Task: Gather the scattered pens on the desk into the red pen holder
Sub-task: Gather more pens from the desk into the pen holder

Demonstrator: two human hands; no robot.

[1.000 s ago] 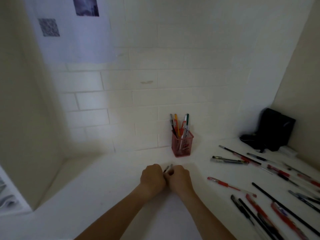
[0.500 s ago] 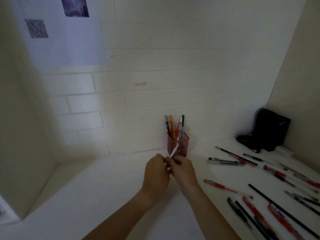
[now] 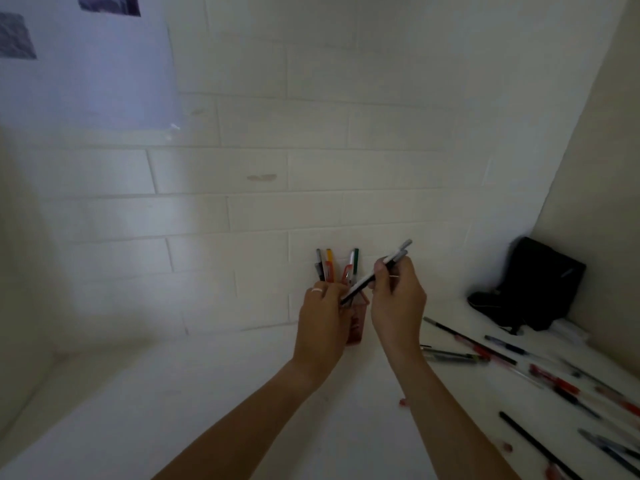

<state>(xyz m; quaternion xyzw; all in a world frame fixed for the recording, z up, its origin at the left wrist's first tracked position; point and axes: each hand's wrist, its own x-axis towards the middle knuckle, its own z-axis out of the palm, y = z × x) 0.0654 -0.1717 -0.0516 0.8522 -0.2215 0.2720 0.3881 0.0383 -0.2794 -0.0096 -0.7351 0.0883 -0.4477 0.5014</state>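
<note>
The red pen holder point(image 3: 356, 323) stands against the brick wall, mostly hidden behind my hands, with several pens point(image 3: 328, 265) sticking up from it. My right hand point(image 3: 398, 299) grips a small bundle of pens point(image 3: 377, 270) that slants from upper right down to the holder's rim. My left hand point(image 3: 323, 320) is in front of the holder, its fingers curled at the bundle's lower tips. Several scattered pens point(image 3: 485, 355) lie on the white desk to the right.
A black pouch point(image 3: 540, 282) leans in the right back corner. A paper sheet point(image 3: 86, 60) hangs on the wall at upper left. The side wall point(image 3: 595, 168) closes the desk on the right; more pens point(image 3: 540, 445) lie near its front right.
Both hands rose from the desk and moved toward the holder. The bundle of pens went up with them and now tilts over the holder's rim.
</note>
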